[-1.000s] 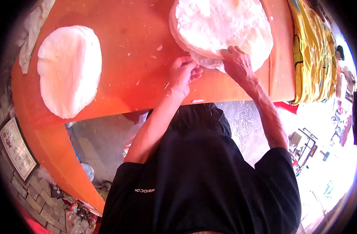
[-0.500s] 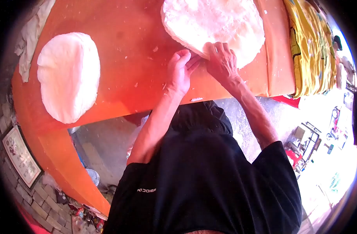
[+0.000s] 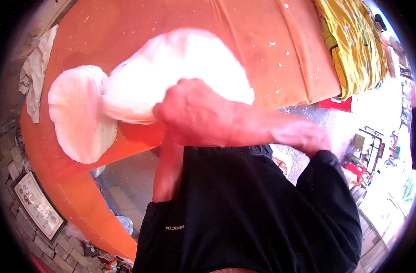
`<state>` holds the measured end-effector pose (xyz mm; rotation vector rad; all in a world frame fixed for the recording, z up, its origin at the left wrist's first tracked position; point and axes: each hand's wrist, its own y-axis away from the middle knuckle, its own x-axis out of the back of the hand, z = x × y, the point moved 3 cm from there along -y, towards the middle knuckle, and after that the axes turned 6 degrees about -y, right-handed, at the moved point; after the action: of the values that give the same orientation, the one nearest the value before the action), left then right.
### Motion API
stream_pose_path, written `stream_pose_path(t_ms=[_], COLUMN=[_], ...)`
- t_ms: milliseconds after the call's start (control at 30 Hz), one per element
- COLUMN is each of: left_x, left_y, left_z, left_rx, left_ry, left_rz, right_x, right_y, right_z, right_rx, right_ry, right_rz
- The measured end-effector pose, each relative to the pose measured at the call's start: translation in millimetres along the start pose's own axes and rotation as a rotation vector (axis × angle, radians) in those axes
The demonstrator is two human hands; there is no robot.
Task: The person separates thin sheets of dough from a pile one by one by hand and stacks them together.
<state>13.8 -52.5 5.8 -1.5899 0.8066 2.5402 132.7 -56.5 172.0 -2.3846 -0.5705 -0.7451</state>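
A large, white, fluffy round pad [image 3: 185,59], like cotton wadding, lies or hangs over the orange surface. Its left end meets a smaller oval white pad [image 3: 80,113], whose middle is creased. At the near edge of the large pad, my right hand [image 3: 192,109] is closed, blurred by motion, and appears to grip that edge. My right forearm reaches across in front of my body. Below it my left forearm [image 3: 168,168] shows, but my left hand is hidden behind the right one, so its fingers cannot be seen.
The orange-covered table [image 3: 271,68] carries small white scraps. Folded yellow cloth [image 3: 353,45] lies at its right end, and a whitish cloth [image 3: 37,77] hangs at the left edge. A framed picture [image 3: 39,204] stands below left, by brickwork.
The large pad has come from the top middle leftward and nearer, up against the oval pad. My right hand has swung left with it, covering my left hand. The view has shifted slightly.
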Motion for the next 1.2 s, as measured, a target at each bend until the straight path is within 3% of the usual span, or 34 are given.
stream_pose_path(t_ms=[133, 233, 300, 400, 533, 600, 700, 800, 867, 933, 1067, 1133, 1200], left_x=[23, 41, 49, 64, 91, 90, 81, 91, 91, 98, 83, 86, 85], left_y=[22, 36, 41, 32, 9, 9, 9, -2, -3, -4, 5, 10, 8], left_z=[52, 97, 118, 115, 95, 85, 81, 81, 79, 85, 83, 83, 86], left_rx=[-0.202, -0.334, -0.371, -0.32, -0.338, -0.386, -0.42, -0.435, -0.449, -0.481, -0.347, -0.366, -0.392], left_ry=[-0.104, -0.274, -0.387, -0.468, -0.565, -0.641, -0.87, -0.996, -0.914, -1.163, -0.824, -0.81, -0.791], left_rz=[0.038, 0.136, 0.21, 0.305, 0.369, 0.376, 0.682, 0.67, 0.646, 0.599, 0.633, 0.653, 0.657], right_x=[57, 84, 79, 34, 12, 10, 5, 0, 3, 8, 27, 17, -1], right_y=[-16, -18, -9, 55, 76, 78, 78, 90, 83, 79, 57, 73, 91], right_z=[-1, 43, 104, 232, 246, 237, 245, 270, 262, 251, 226, 250, 284], right_rx=[-0.11, -0.409, -0.657, -0.921, -0.906, -0.827, -0.707, -0.651, -0.708, -0.887, -0.946, -0.938, -1.19], right_ry=[-0.568, -0.87, -0.893, -0.613, -0.783, -0.414, -0.699, -0.593, -0.611, -0.774, -0.716, -0.911, -1.372], right_rz=[-0.026, 0.057, 0.151, 0.158, 0.217, 0.255, 0.262, 0.194, 0.236, 0.342, 0.333, 0.349, 0.339])
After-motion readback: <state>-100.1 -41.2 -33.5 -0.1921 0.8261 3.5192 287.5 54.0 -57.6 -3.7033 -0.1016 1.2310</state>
